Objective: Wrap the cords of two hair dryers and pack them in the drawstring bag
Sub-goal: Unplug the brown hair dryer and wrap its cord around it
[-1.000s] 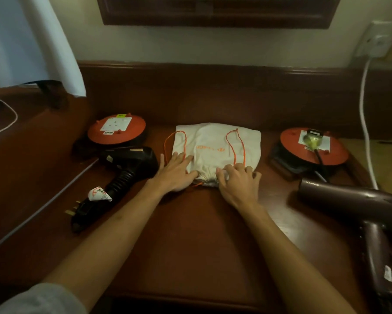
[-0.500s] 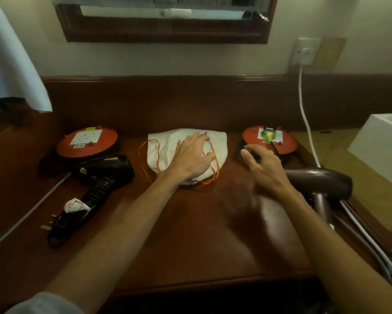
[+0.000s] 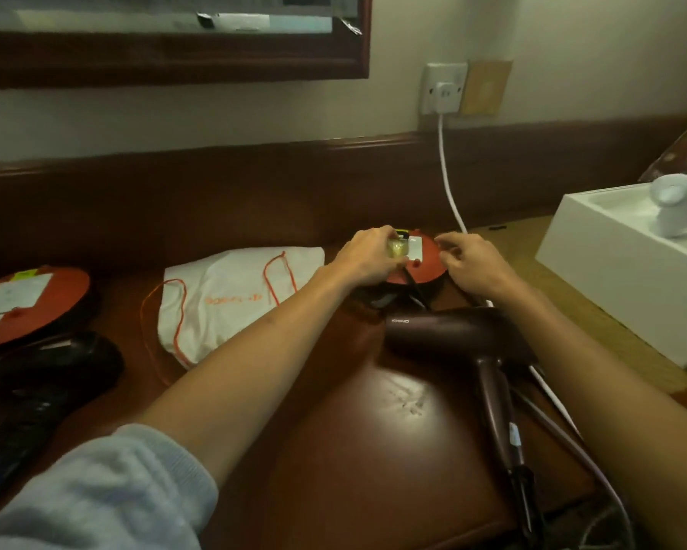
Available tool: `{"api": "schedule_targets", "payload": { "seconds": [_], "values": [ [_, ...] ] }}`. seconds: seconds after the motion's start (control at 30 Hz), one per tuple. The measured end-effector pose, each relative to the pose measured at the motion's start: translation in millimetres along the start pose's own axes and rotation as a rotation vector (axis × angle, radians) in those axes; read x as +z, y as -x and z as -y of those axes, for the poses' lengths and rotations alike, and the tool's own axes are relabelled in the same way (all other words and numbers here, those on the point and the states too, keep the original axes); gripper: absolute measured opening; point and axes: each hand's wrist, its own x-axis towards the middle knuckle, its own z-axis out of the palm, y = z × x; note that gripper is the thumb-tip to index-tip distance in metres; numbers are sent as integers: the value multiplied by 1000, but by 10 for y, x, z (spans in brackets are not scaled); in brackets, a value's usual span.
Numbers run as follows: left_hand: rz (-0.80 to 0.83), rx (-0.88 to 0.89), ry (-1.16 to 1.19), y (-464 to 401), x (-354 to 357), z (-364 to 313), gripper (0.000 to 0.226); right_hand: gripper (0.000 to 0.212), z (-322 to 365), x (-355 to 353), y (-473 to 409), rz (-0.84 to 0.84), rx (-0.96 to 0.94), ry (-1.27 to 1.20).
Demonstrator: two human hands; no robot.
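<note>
A white drawstring bag with orange cords lies flat on the dark wooden desk. Right of it sits a red extension reel with a yellowish plug in its socket. My left hand is closed around that plug. My right hand rests on the reel's right edge, fingers curled. A maroon hair dryer lies in front of the reel, its cord trailing to the lower right. A black hair dryer lies at the far left.
A second red reel sits at the left. A white cable runs from the wall socket down to the desk. A white box holding a white device stands at the right. A mirror frame hangs above.
My left hand left the bag and moved right to grip the plug on the right reel. My right hand went to the reel's right side. The view turned right.
</note>
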Motion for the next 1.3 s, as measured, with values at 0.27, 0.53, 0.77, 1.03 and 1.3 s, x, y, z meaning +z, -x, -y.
{"api": "schedule_targets", "payload": {
  "seconds": [0.27,0.53,0.77,1.03,1.3],
  "values": [
    [133,43,-37,-653,279,535,90,43,-76,356,-850,175,-16,201],
    [91,139,-23,-674,371,694,91,53,-136,378,-1080,368,-21,466],
    [129,109,-25,-585,214,780,102,58,32,344,-1039,223,75,57],
    [135,139,-28,-581,217,828,96,75,267,528,-1099,179,87,336],
    [160,132,-21,-622,222,819,100,62,459,334,-1242,353,88,411]
  ]
}}
